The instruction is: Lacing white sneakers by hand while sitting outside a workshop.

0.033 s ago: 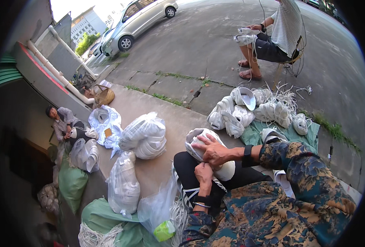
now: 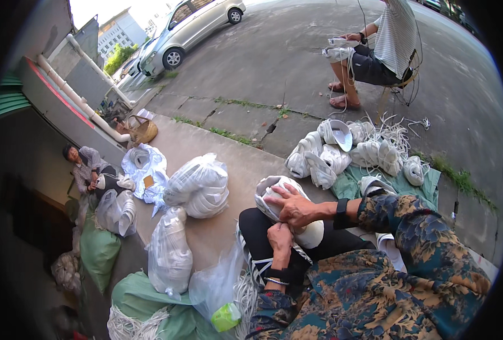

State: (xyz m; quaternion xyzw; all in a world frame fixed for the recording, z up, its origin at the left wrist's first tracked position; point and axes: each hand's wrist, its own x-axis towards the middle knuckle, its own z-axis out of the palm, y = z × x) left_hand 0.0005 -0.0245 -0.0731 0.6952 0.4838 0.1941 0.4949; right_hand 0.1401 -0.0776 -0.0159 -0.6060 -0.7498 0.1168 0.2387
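A white shoe upper rests across my dark-trousered lap, its rounded end toward me. My right hand lies over it, with the index finger stretched along the side and the other fingers and thumb bent against it. Just below, my left hand is closed in a pinch at the upper's edge; whatever sits between its fingertips is too small to make out. White laces hang over my thigh beside the left wrist.
Bagged white uppers and a green sack with laces lie on the left. More uppers are piled on a green sheet to the right. One person sits ahead, another at far left. A car stands beyond.
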